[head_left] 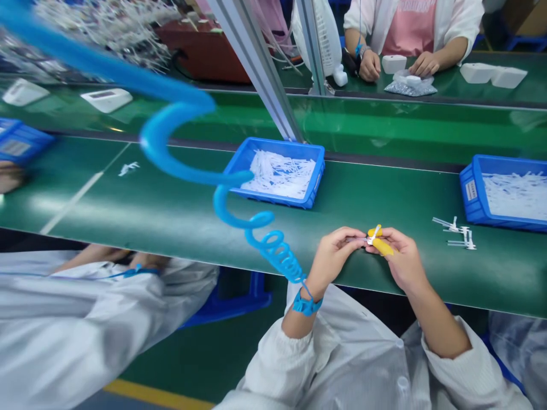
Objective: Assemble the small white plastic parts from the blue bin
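Observation:
My right hand point(404, 256) is closed around small yellow-handled pliers point(383, 246), whose jaws point toward my left hand and are too small to make out. My left hand point(335, 256) pinches a small white plastic piece point(371, 240) by its thin end, right at the pliers. Both hands are just above the green bench, near its front edge. A blue wrist strap point(306, 306) with a coiled blue cord point(277, 250) is around my left wrist. To the right of my hands lie several similar white plastic pieces point(464, 230).
A blue tray point(314, 196) of thin white pieces stands beyond my hands; another blue tray point(472, 196) is at right. The coiled cord hangs across the left. A metal post point(265, 74) rises behind. Co-workers sit at left and across; white housings point(106, 99) lie on the far line.

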Demonstrator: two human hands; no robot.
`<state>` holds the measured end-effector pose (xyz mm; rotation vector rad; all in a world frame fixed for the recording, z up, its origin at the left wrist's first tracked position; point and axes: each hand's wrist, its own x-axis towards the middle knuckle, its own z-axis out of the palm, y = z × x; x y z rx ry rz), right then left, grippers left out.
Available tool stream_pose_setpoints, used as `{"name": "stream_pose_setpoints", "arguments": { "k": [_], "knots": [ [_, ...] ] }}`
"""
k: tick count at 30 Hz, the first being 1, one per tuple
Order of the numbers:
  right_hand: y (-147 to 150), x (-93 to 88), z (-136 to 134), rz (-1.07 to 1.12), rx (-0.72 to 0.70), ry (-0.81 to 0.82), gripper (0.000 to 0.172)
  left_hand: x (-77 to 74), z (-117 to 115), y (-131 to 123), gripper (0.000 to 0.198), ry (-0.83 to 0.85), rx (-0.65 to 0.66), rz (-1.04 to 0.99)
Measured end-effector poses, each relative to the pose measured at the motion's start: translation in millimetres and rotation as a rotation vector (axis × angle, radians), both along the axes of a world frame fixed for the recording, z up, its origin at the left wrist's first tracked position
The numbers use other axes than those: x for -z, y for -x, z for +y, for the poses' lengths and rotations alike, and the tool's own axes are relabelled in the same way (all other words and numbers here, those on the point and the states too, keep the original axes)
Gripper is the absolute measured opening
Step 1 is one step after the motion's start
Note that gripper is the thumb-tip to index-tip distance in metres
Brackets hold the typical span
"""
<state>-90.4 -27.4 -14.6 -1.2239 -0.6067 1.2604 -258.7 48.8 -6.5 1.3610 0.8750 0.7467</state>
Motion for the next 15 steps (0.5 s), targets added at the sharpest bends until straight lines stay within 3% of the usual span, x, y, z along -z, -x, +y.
{"name": "stream_pose_setpoints", "arguments": {
  "k": [15],
  "knots": [
    [0.3, -0.4, -1.0, 0.011, -0.003, -0.009, 0.033, -1.8, -1.1, 1.4, 0.013, -0.025, 0.070, 0.008]
  ]
}}
